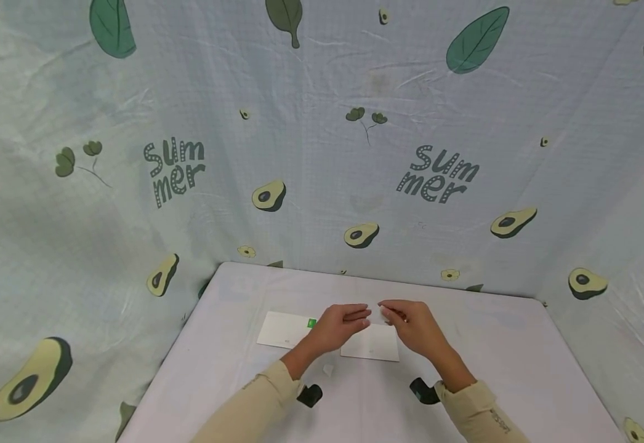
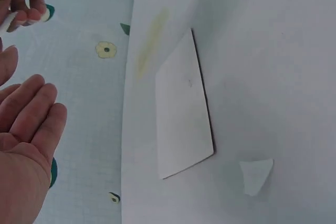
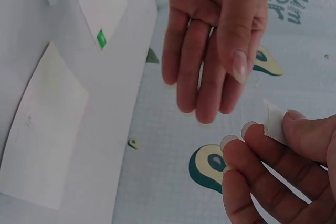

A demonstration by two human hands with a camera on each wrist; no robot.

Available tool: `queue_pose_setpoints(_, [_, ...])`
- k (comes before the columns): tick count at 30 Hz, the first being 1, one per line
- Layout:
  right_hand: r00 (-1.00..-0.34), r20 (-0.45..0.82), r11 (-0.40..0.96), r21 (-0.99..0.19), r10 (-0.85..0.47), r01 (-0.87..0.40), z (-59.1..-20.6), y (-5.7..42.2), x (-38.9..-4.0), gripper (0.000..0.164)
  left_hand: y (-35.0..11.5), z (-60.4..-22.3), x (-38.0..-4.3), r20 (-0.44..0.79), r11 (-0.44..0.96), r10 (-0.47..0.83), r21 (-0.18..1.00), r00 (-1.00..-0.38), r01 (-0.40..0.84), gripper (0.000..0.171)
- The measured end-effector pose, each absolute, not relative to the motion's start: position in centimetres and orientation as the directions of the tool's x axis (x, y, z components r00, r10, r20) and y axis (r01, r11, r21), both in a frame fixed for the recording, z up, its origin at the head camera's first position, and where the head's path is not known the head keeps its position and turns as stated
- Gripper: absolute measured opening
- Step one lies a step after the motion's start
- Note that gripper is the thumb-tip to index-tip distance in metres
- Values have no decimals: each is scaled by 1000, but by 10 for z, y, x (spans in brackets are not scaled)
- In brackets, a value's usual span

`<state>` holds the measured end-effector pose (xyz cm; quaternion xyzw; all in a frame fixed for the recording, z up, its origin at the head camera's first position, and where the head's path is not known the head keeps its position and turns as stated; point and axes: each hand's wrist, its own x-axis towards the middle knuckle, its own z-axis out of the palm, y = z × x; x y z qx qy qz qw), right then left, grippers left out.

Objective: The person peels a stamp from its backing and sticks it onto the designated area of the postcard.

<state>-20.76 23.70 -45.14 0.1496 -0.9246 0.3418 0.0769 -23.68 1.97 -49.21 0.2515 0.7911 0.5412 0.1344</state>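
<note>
My left hand (image 1: 335, 326) is held over the table with its fingers straight and nothing in them; its palm shows in the right wrist view. Facing it, my right hand (image 1: 415, 327) pinches a small white piece (image 3: 274, 123) with a jagged edge between thumb and forefinger. It looks like a torn bit of tape or paper. Under the hands lies a white rectangular card (image 1: 370, 346), flat on the table. A second white card (image 1: 280, 331) lies to its left, with a small green patch (image 1: 311, 323) at its corner, partly hidden by my left hand.
A small pale scrap (image 1: 328, 370) lies on the white-covered table (image 1: 499, 344), nearer me than the cards. Behind and beside the table hangs a pale cloth (image 1: 311, 147) printed with avocados and leaves. A dark wrist camera (image 1: 424, 391) sticks out from my right cuff.
</note>
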Motion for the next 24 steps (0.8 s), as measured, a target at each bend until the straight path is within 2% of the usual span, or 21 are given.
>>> queue_pose_setpoints(4, [-943, 255, 726, -605, -212, -327, -453, 237, -208, 25, 23, -483, -235, 45, 202, 551, 962, -833, 185, 46])
queue_pose_setpoints(12, [-925, 324, 691, -623, -198, -366, -458, 231, -205, 20, 32, -474, -228, -9, 50, 497, 999, -868, 19, 34])
queue_pose_setpoints(24, [-903, 409, 726, -580, -132, -369, -459, 228, -200, 20, 39, -464, -220, -8, 24, 442, 1000, -897, 3, 27])
